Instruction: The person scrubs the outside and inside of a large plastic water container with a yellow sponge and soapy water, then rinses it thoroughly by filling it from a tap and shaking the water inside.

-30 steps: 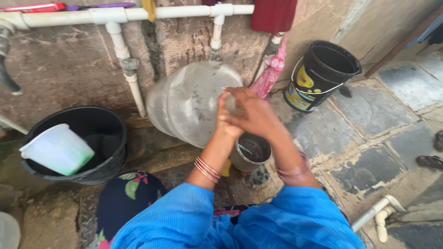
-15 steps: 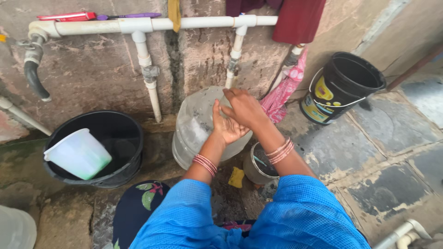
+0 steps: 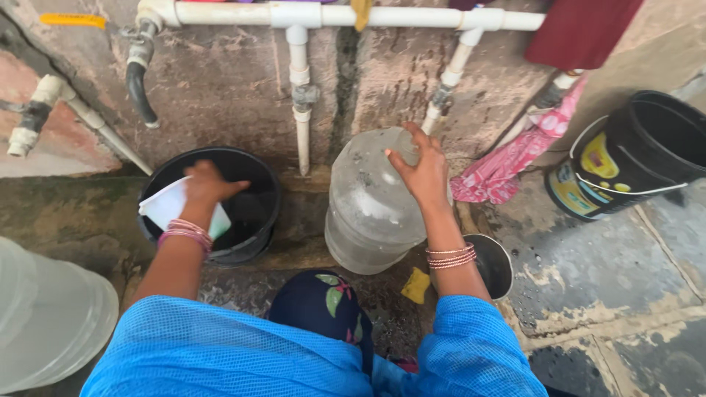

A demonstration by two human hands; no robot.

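At the far left edge of your view, a large clear water jug (image 3: 44, 316) lies partly out of frame on the wet ground. Just right of it, your left hand (image 3: 206, 187) reaches down into a round black tub (image 3: 257, 220) set against the stained wall, and its fingers rest on or close around a pale plastic jug (image 3: 165, 206) sitting inside the tub; you cannot tell from here how firmly the fingers grip it. Pink bangles circle that wrist. Above the tub, a black hose end (image 3: 140, 88) hangs from a white pipe (image 3: 353, 15) that runs across the top of the wall, and a thinner white pipe (image 3: 300, 110) drops straight down between the tub and the next jug. In the middle, a second clear water jug (image 3: 368, 213) leans against the wall, tilted, its surface wet. Your right hand (image 3: 423, 169) lies flat on the upper side of this jug, fingers spread wide and pressed to the plastic, bangles on the wrist. Below that forearm, a small yellow sponge (image 3: 417, 285) sits on the ground just beside a round metal pot (image 3: 496, 265). Further right, a crumpled pink cloth (image 3: 515, 158) lies at the foot of the wall, and a black bucket (image 3: 632, 165) with a wire handle stands on the stone paving at the right edge. Your blue sleeves fill the bottom of the view.
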